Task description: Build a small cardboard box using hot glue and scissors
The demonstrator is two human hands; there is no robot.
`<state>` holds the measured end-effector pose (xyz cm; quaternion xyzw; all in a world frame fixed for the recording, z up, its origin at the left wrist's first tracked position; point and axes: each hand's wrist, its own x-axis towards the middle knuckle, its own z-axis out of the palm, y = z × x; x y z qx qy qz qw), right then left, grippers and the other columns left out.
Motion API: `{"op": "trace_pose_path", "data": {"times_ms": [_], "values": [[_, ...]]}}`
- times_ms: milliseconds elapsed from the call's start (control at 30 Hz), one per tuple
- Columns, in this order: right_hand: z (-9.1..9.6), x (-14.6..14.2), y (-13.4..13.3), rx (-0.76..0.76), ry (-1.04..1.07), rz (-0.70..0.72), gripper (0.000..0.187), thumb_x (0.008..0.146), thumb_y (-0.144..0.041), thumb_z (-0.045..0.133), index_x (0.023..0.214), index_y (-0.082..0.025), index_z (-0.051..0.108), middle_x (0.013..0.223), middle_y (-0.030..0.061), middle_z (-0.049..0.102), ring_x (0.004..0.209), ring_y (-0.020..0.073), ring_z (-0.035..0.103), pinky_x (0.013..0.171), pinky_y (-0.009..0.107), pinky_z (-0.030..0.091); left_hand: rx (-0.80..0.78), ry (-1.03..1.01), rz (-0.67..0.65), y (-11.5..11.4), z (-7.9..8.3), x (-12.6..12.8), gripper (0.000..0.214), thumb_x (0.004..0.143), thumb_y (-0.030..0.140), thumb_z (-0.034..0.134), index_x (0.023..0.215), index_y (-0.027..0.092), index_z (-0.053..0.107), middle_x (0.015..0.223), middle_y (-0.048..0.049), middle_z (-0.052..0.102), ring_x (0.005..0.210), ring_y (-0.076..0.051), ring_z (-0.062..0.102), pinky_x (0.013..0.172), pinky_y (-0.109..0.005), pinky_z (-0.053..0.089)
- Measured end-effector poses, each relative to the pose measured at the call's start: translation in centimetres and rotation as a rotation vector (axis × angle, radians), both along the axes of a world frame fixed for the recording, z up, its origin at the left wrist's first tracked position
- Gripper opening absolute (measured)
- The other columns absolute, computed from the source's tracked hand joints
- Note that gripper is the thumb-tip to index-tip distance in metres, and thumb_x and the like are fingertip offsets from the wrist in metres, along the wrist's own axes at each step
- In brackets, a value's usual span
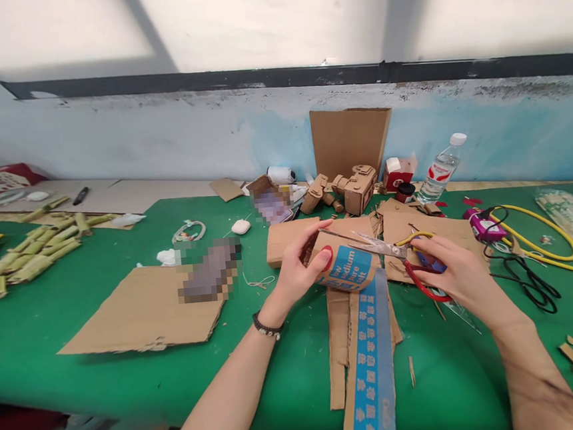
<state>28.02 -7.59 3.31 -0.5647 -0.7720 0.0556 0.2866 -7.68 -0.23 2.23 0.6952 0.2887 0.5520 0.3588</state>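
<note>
Left hand (296, 268) has its grip closed on a bent cardboard piece (346, 266), thumb on top and fingers tucked under. Right hand (452, 271) has its grip closed in the red and yellow loops of the scissors (390, 249). The shiny blades lie across the top of the cardboard piece and look a little apart. I think the sharp blade could nick the thumb with the red nail, because that thumb sits very near the metal. The cardboard piece is brown and bumpy inside, with smooth blue tape and white letters on it. It curls, so it might fold or slip and make the cut go crooked. Below the cardboard piece, a long strip (369, 355) with the same blue tape hangs over the edge of the green table (80, 380). Its weight could tug and pull things off. I cannot tell if they are joined. Left of the cardboard piece lies a big flat cardboard sheet (139, 308) with a torn edge. Behind the cardboard piece stands a small boxy cardboard model (357, 189) and a clear plastic bottle (440, 168). Right of the cardboard piece, a bendy yellow cord (544, 239) loops near the black scissors (528, 281).
</note>
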Motion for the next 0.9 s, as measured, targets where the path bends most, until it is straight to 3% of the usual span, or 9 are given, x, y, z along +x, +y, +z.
{"op": "trace_pose_path", "data": {"times_ms": [133,300,600,900], "values": [[-0.05,0.11,0.36,-0.007,0.008,0.007,0.035,0.108,-0.051,0.068,0.137,-0.034,0.075,0.125,0.0111,0.083,0.111,0.0383,0.082,0.09,0.051,0.069,-0.014,-0.001,0.003,0.08,-0.1,-0.08,0.054,0.105,0.05,0.08,0.152,0.023,0.074,0.158,-0.0142,0.078,0.15,-0.033,0.073,0.13,-0.047,0.057],[-0.28,0.41,0.56,0.03,-0.024,0.025,0.036,0.109,-0.052,0.067,0.14,-0.035,0.073,0.132,0.0123,0.083,0.116,0.0408,0.082,0.092,0.054,0.07,-0.03,0.002,0.013,0.1,-0.08,-0.14,0.056,0.105,0.052,0.08,0.151,0.021,0.074,0.158,-0.0156,0.077,0.151,-0.035,0.072,0.131,-0.049,0.056],[-0.74,0.63,1.0,0.192,-0.115,0.036,0.029,0.11,-0.045,0.068,0.135,-0.036,0.079,0.132,0.0108,0.087,0.114,0.0405,0.087,0.084,0.051,0.071,-0.026,-0.008,0.02,0.23,-0.16,-0.18,0.054,0.104,0.051,0.08,0.15,0.022,0.075,0.158,-0.0148,0.077,0.15,-0.034,0.072,0.13,-0.048,0.056],[-0.8,0.65,0.86,0.208,-0.169,0.028,0.032,0.115,-0.053,0.061,0.128,-0.032,0.082,0.123,0.0115,0.089,0.107,0.0375,0.087,0.075,0.044,0.062,-0.056,0.003,0.036,0.32,-0.13,-0.23,0.06,0.103,0.056,0.08,0.15,0.021,0.076,0.157,-0.0165,0.078,0.15,-0.037,0.073,0.131,-0.053,0.056]]}}
